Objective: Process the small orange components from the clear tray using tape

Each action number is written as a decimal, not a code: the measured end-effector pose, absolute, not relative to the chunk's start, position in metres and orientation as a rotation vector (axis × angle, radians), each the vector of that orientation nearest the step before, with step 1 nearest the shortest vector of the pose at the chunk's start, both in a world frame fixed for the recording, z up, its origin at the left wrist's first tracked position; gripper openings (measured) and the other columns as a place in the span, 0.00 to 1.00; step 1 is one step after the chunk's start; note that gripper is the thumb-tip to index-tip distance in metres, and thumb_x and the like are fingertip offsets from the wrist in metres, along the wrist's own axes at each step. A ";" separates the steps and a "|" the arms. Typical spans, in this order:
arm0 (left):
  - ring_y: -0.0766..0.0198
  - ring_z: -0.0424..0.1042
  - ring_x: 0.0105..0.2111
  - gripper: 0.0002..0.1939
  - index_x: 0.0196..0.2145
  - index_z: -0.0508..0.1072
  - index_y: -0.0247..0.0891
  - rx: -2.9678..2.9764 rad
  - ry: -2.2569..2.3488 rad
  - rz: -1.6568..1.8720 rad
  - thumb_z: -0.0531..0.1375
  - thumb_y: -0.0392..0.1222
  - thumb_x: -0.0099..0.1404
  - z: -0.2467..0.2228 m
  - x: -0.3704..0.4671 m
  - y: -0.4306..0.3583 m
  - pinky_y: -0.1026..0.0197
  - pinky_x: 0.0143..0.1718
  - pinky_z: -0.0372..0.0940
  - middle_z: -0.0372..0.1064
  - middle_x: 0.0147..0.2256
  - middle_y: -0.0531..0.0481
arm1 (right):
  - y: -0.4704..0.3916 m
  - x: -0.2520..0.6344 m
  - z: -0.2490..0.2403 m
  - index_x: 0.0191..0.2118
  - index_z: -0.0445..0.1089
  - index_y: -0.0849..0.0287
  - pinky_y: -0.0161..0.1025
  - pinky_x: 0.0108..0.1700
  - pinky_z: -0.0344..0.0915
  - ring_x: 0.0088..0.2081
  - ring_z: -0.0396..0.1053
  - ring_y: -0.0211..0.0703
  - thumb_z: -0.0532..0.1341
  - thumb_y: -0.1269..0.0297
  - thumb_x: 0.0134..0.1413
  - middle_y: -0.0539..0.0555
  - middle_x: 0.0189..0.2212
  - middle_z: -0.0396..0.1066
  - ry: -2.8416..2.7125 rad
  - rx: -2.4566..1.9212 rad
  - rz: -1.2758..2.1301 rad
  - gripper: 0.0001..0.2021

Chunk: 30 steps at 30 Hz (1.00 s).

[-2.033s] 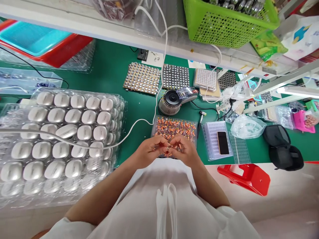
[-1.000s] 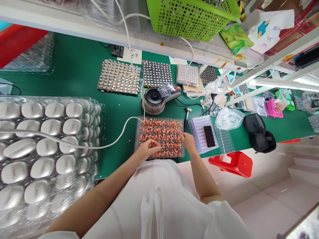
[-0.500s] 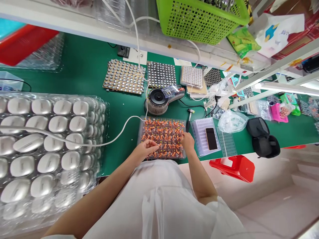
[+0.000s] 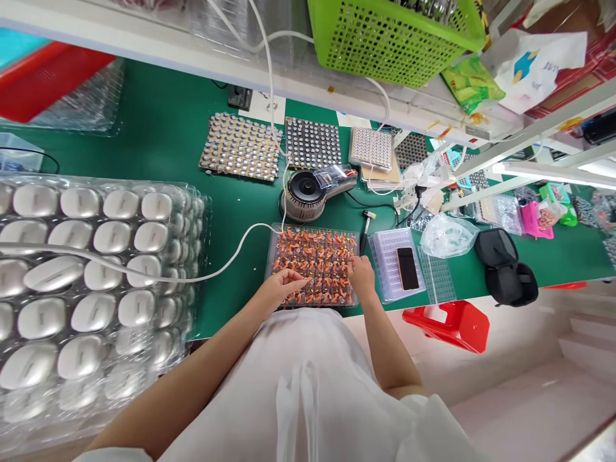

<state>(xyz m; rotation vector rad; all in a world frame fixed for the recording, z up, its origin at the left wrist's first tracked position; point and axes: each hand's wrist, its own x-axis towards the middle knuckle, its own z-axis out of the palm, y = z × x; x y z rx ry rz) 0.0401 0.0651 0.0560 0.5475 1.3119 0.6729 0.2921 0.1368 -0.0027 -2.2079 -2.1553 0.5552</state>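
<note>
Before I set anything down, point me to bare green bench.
The widest bare bench lies between the red tub, the silver-case trays and the tan board. A narrower strip, crossed by the white cable, separates those trays from the orange-parts tray. It's crowded right of that tray: hammer, clear trays, phone.

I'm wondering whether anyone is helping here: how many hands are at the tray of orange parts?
2. The left hand is over the near left of the tray; the right hand is at its right side. No others show.

rows of orange parts (image 4: pixel 316 264), green tabletop (image 4: pixel 163 141), lime perforated basket (image 4: pixel 380 48), red stool (image 4: pixel 473 327)
</note>
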 end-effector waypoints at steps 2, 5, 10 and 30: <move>0.67 0.64 0.23 0.20 0.32 0.69 0.37 0.557 1.310 0.669 0.66 0.55 0.49 0.055 0.041 0.065 0.65 0.25 0.55 0.68 0.23 0.55 | 0.138 0.285 -0.006 0.39 0.71 0.60 0.37 0.43 0.59 0.42 0.63 0.45 0.56 0.63 0.57 0.58 0.40 0.65 -2.138 -2.184 0.604 0.09; 0.67 0.64 0.24 0.19 0.32 0.69 0.37 0.564 1.301 0.699 0.66 0.53 0.50 0.052 0.041 0.063 0.65 0.26 0.56 0.67 0.23 0.55 | 0.140 0.277 -0.010 0.33 0.71 0.61 0.38 0.42 0.60 0.40 0.64 0.46 0.58 0.65 0.54 0.58 0.37 0.66 -2.065 -2.180 0.689 0.06; 0.68 0.65 0.24 0.18 0.31 0.70 0.37 0.581 1.293 0.753 0.66 0.53 0.50 0.051 0.037 0.062 0.65 0.25 0.57 0.68 0.25 0.54 | 0.141 0.277 0.000 0.29 0.70 0.61 0.40 0.42 0.60 0.39 0.65 0.46 0.58 0.65 0.50 0.59 0.35 0.67 -1.823 -2.150 0.820 0.06; 0.58 0.72 0.35 0.14 0.34 0.76 0.37 0.686 1.298 1.052 0.66 0.48 0.52 0.121 0.031 0.059 0.60 0.35 0.66 0.75 0.34 0.48 | 0.089 0.189 0.123 0.29 0.72 0.59 0.33 0.24 0.51 0.22 0.54 0.33 0.66 0.55 0.46 0.47 0.21 0.63 -1.048 -1.340 1.958 0.11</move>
